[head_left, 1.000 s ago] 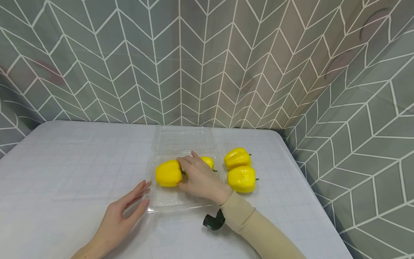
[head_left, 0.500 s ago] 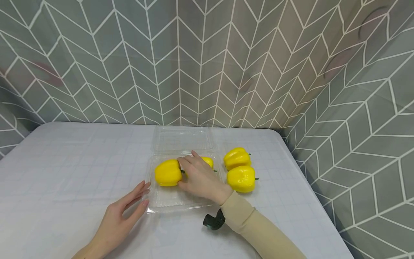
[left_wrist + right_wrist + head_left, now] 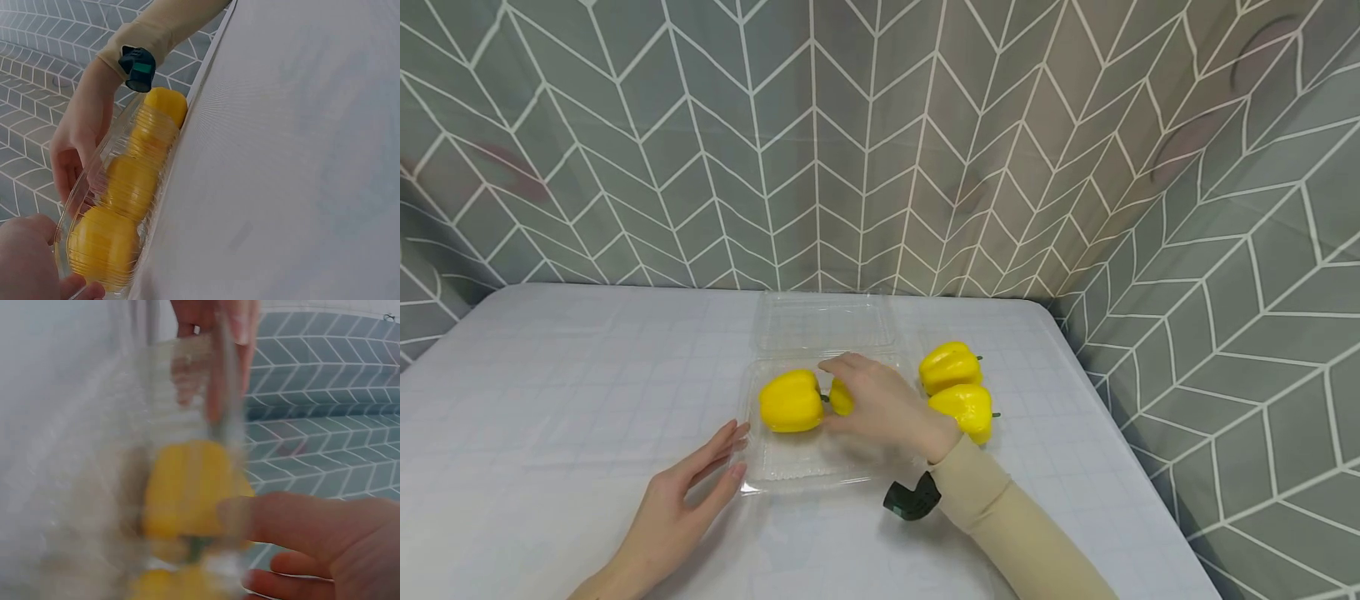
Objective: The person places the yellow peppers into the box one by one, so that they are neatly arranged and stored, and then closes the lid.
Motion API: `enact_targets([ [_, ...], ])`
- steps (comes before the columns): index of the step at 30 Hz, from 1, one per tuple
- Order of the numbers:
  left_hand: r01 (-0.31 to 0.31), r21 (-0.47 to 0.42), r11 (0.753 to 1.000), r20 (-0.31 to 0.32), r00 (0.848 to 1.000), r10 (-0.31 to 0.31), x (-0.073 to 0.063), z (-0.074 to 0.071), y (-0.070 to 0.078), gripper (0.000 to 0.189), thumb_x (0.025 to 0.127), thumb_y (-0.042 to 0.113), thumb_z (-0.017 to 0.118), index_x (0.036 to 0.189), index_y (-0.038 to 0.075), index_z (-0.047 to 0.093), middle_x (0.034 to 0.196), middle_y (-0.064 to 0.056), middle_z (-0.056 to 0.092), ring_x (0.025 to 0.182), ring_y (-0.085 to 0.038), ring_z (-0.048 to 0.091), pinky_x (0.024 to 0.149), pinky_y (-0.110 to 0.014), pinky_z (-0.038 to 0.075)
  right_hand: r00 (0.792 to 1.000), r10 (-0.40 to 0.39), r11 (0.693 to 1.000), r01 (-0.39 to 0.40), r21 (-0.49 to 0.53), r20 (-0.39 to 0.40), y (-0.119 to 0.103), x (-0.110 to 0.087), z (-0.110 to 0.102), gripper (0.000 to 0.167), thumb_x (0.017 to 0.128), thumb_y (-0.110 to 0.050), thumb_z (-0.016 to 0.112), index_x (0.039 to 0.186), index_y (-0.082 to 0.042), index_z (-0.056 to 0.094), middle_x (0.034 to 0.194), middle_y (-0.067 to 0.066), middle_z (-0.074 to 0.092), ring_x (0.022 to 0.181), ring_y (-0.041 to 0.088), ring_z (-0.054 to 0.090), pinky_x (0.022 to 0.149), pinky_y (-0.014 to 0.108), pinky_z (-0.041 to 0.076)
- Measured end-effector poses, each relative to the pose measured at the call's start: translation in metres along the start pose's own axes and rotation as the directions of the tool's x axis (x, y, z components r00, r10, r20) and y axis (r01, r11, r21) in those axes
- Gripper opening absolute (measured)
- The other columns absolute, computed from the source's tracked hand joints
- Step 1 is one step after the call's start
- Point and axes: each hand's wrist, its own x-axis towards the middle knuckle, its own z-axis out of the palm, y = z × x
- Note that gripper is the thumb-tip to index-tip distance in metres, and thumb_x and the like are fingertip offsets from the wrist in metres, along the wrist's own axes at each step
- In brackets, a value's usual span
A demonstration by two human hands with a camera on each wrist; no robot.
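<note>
A clear plastic clamshell container lies with its lid folded back. Inside are two yellow bell peppers: the left pepper lies on its side, stem to the right, and the second pepper is mostly covered by my right hand. That hand hovers over the container, fingers loosely spread, apart from the left pepper. My left hand touches the container's left side with fairly straight fingers, thumb at the front corner. Through the ribbed wall in the left wrist view, the near pepper shows beside the left fingertips.
Two more yellow peppers, the back one and the front one, lie right of the container on the white-covered table. A black strap-like device is on the right wrist. Patterned curtains stand behind and to the right.
My right hand has come away from the left pepper and shifted right, overlapping the front loose pepper in the head view. The left hand and container have stayed put.
</note>
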Motion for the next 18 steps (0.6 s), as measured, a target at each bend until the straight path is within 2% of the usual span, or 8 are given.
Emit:
enact_targets([
  [6,-0.004,0.002,1.000,0.000,1.000,0.004,0.000,0.000,-0.001,0.057,0.095,0.012,0.070,0.147,0.007,0.049,0.131,-0.002,0.067,0.114,0.004,0.061,0.099,-0.002,0.041,0.998,-0.048,0.997,0.045,0.069,0.045,0.009,-0.007,-0.018,0.063,0.086,-0.026,0.079,0.141,-0.008,0.055,0.141,0.007,0.058,0.130,0.024,0.054,0.111,0.040,0.047],
  [9,-0.005,0.003,1.000,-0.001,1.000,0.005,0.000,0.000,-0.001,0.057,0.095,0.012,0.070,0.147,0.008,0.049,0.132,-0.001,0.067,0.114,0.004,0.061,0.099,-0.002,0.041,0.998,-0.046,0.995,0.041,0.090,0.053,0.014,-0.011,-0.025,0.062,0.086,-0.023,0.078,0.140,-0.007,0.055,0.142,0.008,0.057,0.132,0.025,0.052,0.114,0.040,0.044],
  [18,-0.015,0.002,1.000,-0.003,1.000,0.015,0.001,0.001,-0.001,0.056,0.094,0.011,0.070,0.147,0.005,0.049,0.131,-0.004,0.068,0.113,0.002,0.062,0.099,-0.002,0.042,0.997,0.016,0.992,-0.026,0.125,0.078,0.023,-0.022,-0.043,0.065,0.086,-0.020,0.079,0.143,-0.006,0.052,0.145,0.007,0.055,0.137,0.026,0.048,0.118,0.041,0.039],
])
